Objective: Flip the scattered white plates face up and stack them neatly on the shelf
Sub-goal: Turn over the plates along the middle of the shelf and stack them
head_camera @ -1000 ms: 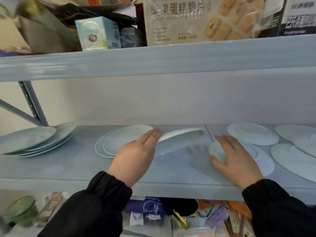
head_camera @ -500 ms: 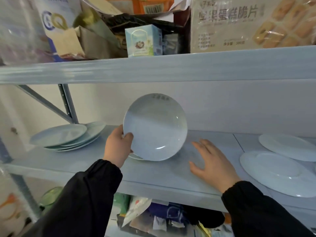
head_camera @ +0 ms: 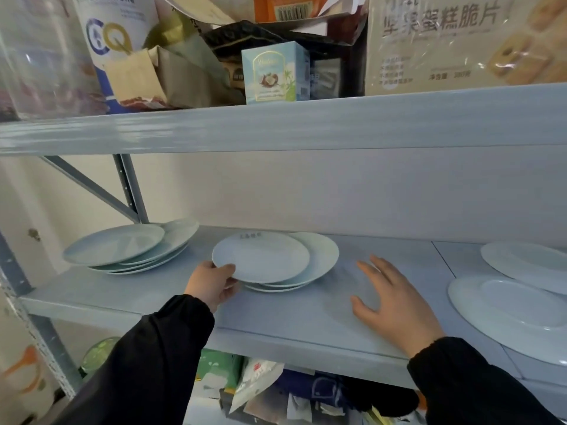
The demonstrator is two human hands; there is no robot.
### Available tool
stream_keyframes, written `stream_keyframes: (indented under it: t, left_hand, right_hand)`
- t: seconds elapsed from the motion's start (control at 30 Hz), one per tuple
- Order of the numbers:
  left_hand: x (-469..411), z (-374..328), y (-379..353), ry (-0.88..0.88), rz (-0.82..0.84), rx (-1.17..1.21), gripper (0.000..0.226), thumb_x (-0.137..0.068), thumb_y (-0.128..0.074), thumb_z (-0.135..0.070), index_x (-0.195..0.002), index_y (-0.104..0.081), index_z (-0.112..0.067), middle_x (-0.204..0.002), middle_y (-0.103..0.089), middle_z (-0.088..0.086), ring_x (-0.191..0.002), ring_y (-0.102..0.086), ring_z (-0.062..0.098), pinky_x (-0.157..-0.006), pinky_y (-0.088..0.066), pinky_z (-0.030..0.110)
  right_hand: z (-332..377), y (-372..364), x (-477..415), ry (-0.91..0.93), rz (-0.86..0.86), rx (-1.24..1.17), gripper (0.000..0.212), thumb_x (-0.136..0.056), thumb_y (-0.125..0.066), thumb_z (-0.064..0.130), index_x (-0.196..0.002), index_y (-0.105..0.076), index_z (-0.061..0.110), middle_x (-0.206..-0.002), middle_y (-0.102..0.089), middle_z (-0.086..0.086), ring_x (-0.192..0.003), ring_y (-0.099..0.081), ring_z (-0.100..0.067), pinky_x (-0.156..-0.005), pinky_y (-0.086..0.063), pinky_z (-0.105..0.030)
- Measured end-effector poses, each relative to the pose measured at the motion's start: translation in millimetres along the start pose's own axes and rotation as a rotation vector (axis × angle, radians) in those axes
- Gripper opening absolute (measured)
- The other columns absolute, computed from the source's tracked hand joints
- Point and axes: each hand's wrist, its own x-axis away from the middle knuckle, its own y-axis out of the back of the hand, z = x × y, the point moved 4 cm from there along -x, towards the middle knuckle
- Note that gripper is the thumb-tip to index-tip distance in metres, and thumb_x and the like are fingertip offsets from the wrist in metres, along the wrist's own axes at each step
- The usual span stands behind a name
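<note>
My left hand point(head_camera: 211, 283) grips the near-left rim of a small white plate point(head_camera: 260, 256), which lies face up on top of a low stack of plates point(head_camera: 322, 256) in the middle of the grey shelf point(head_camera: 294, 320). A second, loosely fanned stack of plates point(head_camera: 122, 246) stands at the shelf's left end. To the right, two plates lie face down: a large one point(head_camera: 515, 311) near the front edge and another point(head_camera: 527, 262) behind it. My right hand point(head_camera: 395, 305) rests flat on the bare shelf between the middle stack and those plates, fingers spread.
The upper shelf point(head_camera: 276, 124) hangs low above, loaded with boxes and bags point(head_camera: 276, 72). A diagonal brace and upright post point(head_camera: 132, 191) stand at the back left. Packets and a green glass jar point(head_camera: 98, 354) fill the shelf below.
My left hand lifted a plate, held it upright, then lowered it face up onto the middle stack. My right hand slid off a face-down plate onto the bare shelf. The view shifted left.
</note>
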Motion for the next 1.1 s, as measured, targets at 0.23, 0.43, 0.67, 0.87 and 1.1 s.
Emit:
stream_keyframes:
  t: [0.23,0.43,0.67,0.87,1.1]
  left_hand:
    - [4,-8,12,-0.189,-0.111,-0.411,0.071,-0.088,-0.064,-0.033,-0.149,-0.034,-0.016,-0.139,-0.049,0.008,-0.115,-0.055,0.026,-0.095,-0.049,0.039]
    - [48,-34,-9,-0.805,-0.097,-1.142,0.071,-0.096,-0.046,-0.045,-0.156,-0.019,-0.017,-0.157,-0.03,0.008,-0.144,-0.022,0.028,-0.116,-0.021,0.039]
    - [87,-29,-65,-0.983,0.047,-1.3,0.074,-0.088,-0.03,-0.062,-0.148,-0.041,-0.02,-0.142,-0.053,0.0,-0.137,-0.036,0.023,-0.111,-0.032,0.036]
    - [109,-17,-121,-1.081,0.163,-1.298,0.065,-0.086,-0.039,-0.06,-0.133,-0.058,-0.019,-0.119,-0.065,-0.002,-0.117,-0.054,0.022,-0.096,-0.045,0.034]
    - [135,6,-205,-1.163,0.346,-1.247,0.058,-0.088,-0.041,-0.059,-0.128,-0.061,-0.023,-0.115,-0.067,-0.004,-0.112,-0.058,0.022,-0.092,-0.048,0.033]
  right_hand:
    - [1,1,0,0.004,0.007,0.007,0.078,-0.079,-0.033,0.068,-0.15,-0.029,0.037,-0.161,-0.019,0.009,-0.148,-0.013,-0.008,-0.116,-0.021,-0.028]
    - [1,2,0,0.013,0.04,0.028,0.069,-0.089,-0.048,0.057,-0.152,-0.025,0.037,-0.162,-0.015,0.008,-0.149,-0.006,-0.01,-0.118,-0.017,-0.029]
    - [-18,20,10,0.004,0.043,0.053,0.072,-0.086,-0.044,0.062,-0.151,-0.026,0.038,-0.162,-0.017,0.007,-0.15,-0.005,-0.012,-0.117,-0.015,-0.029]
    - [-61,58,34,-0.071,0.02,0.113,0.083,-0.074,-0.027,0.072,-0.149,-0.032,0.037,-0.16,-0.025,0.005,-0.149,-0.012,-0.015,-0.119,-0.016,-0.031]
    - [-119,108,77,-0.159,-0.028,0.164,0.06,-0.084,-0.052,0.057,-0.135,-0.055,0.026,-0.135,-0.054,0.005,-0.127,-0.045,-0.014,-0.103,-0.033,-0.024]
